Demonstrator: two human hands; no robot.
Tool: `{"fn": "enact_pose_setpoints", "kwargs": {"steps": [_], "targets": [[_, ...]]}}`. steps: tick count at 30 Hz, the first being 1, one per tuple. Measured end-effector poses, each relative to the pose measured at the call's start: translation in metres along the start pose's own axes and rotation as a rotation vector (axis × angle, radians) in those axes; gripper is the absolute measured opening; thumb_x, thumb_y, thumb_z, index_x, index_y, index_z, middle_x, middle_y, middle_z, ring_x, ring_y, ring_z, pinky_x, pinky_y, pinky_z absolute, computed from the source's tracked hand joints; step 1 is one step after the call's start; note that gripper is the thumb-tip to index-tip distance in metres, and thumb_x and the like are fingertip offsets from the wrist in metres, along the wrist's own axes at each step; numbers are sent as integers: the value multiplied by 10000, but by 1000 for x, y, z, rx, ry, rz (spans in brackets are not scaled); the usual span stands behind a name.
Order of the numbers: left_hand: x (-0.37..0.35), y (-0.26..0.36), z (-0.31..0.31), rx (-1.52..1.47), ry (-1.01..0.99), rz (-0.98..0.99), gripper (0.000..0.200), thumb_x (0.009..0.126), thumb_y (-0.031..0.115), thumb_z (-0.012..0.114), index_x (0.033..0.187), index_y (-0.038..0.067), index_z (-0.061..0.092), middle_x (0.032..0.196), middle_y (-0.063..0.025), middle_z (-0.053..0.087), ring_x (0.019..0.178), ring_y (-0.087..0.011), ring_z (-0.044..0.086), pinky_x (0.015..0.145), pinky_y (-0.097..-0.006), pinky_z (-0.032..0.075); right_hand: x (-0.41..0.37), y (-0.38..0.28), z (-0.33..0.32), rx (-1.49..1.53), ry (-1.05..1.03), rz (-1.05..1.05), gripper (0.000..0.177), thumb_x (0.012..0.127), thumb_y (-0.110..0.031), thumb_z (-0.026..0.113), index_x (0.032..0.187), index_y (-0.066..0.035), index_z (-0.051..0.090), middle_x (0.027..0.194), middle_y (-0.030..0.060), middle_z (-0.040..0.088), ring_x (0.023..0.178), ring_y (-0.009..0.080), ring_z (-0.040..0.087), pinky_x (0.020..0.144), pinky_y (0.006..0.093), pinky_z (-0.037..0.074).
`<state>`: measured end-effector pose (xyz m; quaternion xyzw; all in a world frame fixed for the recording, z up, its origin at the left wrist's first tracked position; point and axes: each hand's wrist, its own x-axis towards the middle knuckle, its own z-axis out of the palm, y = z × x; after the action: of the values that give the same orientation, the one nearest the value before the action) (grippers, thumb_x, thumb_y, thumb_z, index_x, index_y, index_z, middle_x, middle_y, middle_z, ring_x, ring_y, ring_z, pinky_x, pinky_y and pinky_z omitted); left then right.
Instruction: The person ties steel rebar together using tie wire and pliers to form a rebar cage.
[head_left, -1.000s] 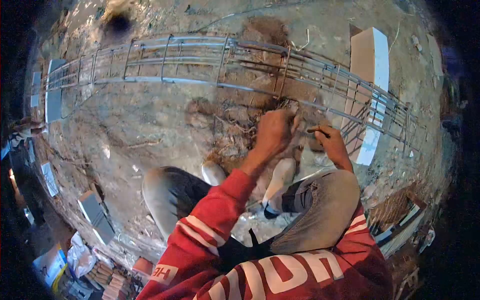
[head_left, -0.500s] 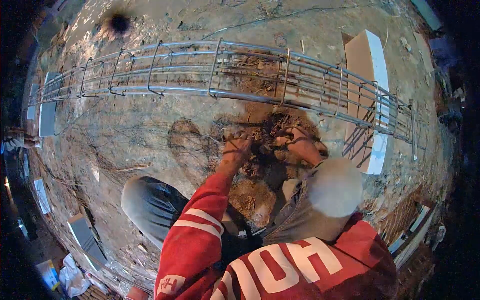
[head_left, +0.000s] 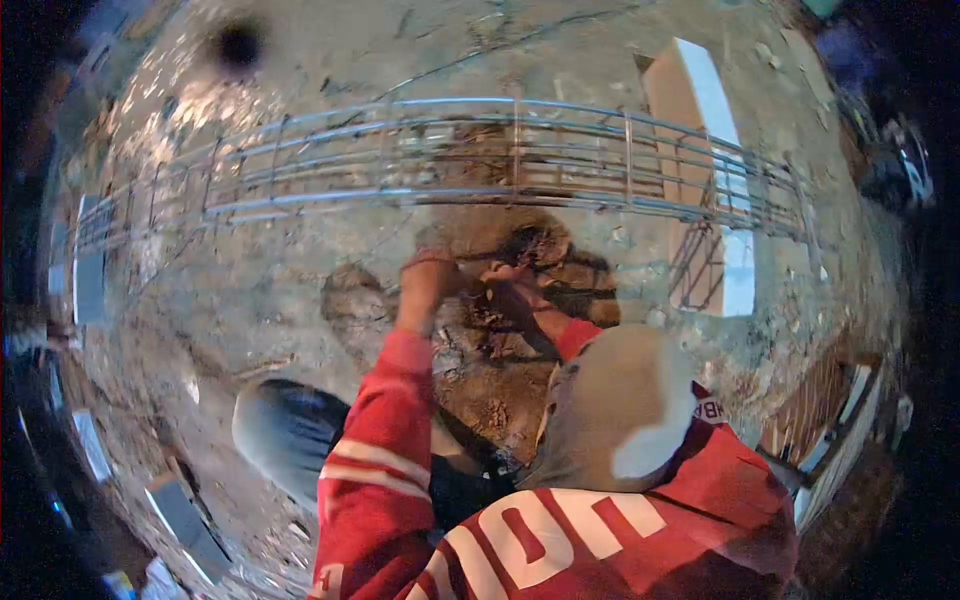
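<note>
Left side: on my feed the left hand (head_left: 425, 278) reaches forward from a red sleeve and sits at the near edge of the rust-brown heap (head_left: 540, 250), touching it as far as I can see.
Right side: the right hand (head_left: 508, 280) lies just beside the left one, low over the same heap, its red cuff showing behind it.
Grip: motion blur smears both sets of fingers, so I cannot tell whether either hand is clenched, released or pinching anything.
Heap: it lies on the ground (head_left: 250, 270) straight ahead of the crouched person, between the hands and the rebar cage (head_left: 450, 160). I cannot tell whether it is tangled wire or loose soil.
Cage: a long frame of parallel bars and square ties runs across the view from left to right, just beyond the heap.
Block: a white block (head_left: 735, 275) stands under the right end of the cage, well to the right of the hands.
Legs: the left knee (head_left: 285, 430) and right knee (head_left: 610, 400) are bent up on either side of the arms.
</note>
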<state>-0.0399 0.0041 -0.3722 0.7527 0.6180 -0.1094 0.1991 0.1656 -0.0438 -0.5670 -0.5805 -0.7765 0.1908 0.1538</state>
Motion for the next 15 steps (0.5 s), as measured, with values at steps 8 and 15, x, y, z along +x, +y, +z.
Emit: {"fn": "enact_pose_setpoints", "kwargs": {"steps": [8, 15], "targets": [[-56, 98, -217, -958, -111, 664, 344, 824, 277, 672, 1043, 12, 649, 926, -178, 703, 836, -372, 669, 715, -440, 516, -91, -1, -255, -199, -305, 718, 513, 720, -276, 755, 1181, -121, 590, 1037, 163, 652, 937, 347, 643, 784, 445, 517], [7, 144, -181, -269, 585, 470, 402, 834, 392, 672, 816, -9, 659, 812, -222, 674, 792, -348, 680, 689, -420, 527, -198, -23, -352, -18, 149, 774, 245, 794, -205, 732, 959, -33, 675, 895, 148, 689, 846, 268, 668, 745, 379, 517]]}}
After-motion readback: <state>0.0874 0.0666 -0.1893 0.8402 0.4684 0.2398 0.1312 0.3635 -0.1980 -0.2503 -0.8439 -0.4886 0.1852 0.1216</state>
